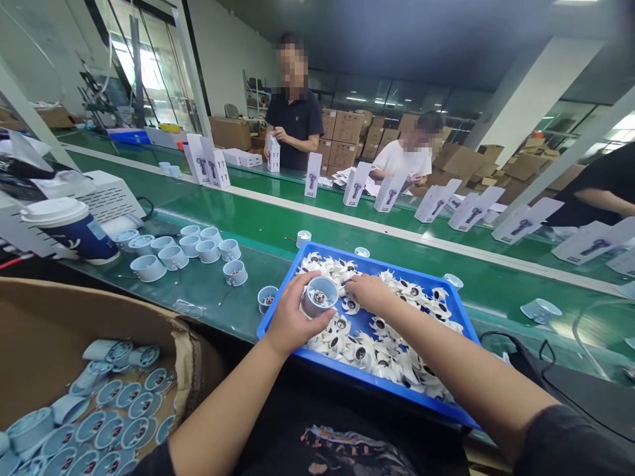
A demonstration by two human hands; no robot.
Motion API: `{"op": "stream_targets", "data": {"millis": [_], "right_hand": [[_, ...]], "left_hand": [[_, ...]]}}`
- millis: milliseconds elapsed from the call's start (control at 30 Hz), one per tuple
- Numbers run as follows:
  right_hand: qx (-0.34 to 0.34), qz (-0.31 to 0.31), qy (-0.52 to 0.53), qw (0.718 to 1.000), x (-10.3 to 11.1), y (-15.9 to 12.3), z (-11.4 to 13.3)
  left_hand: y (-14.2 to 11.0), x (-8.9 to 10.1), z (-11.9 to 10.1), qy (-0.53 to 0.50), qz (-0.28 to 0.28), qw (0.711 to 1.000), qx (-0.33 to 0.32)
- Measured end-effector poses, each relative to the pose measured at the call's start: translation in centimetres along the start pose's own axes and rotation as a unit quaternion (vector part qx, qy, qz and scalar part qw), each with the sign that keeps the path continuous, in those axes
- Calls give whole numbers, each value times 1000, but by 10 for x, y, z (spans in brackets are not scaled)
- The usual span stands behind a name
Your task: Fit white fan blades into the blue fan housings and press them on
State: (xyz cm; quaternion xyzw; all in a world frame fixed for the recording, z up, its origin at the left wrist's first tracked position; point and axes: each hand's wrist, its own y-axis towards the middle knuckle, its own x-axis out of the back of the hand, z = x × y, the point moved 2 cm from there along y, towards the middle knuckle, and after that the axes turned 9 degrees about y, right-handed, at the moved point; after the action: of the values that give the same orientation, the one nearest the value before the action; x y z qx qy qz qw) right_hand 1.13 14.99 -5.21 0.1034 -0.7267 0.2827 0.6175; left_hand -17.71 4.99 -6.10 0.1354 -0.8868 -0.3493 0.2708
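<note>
A pale round housing (319, 295) was clasped in the left hand (292, 317) at frame centre, over the blue tray (278, 299) — the right hand (370, 291), fingers loosely curled and empty, rested on the white impellers (377, 350). Many impellers were left; several housings (188, 251) stood finished at left.

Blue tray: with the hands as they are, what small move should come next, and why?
Probably the right hand lifts one white fan impeller from the blue tray. Its fingers already rest on the pile, while the left hand holds a grey cup open side up alongside.
</note>
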Motion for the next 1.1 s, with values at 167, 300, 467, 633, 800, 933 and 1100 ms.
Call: {"op": "stream_targets", "data": {"millis": [167,300,467,633,800,933,1100], "right_hand": [[11,-3,44,999,-1,-4,-6],[-9,-84,142,986,5,-19,-15],[94,-207,362,904,15,-80,-9],[181,-302,459,815,15,-136,16],[166,-327,405,838,20,-158,27],[166,-325,396,843,24,-157,30],[197,-336,456,800,29,-155,34]], "left_hand": [[4,-1,-2,22,-2,1000,-8],[6,-1,-5,34,11,999,-26],[2,-3,-14,33,51,997,-50],[-5,-18,-41,65,103,990,-67],[-8,-27,-70,90,134,980,-119],[-12,-21,-79,156,99,972,-148],[-12,-13,-84,179,100,970,-129]]}}
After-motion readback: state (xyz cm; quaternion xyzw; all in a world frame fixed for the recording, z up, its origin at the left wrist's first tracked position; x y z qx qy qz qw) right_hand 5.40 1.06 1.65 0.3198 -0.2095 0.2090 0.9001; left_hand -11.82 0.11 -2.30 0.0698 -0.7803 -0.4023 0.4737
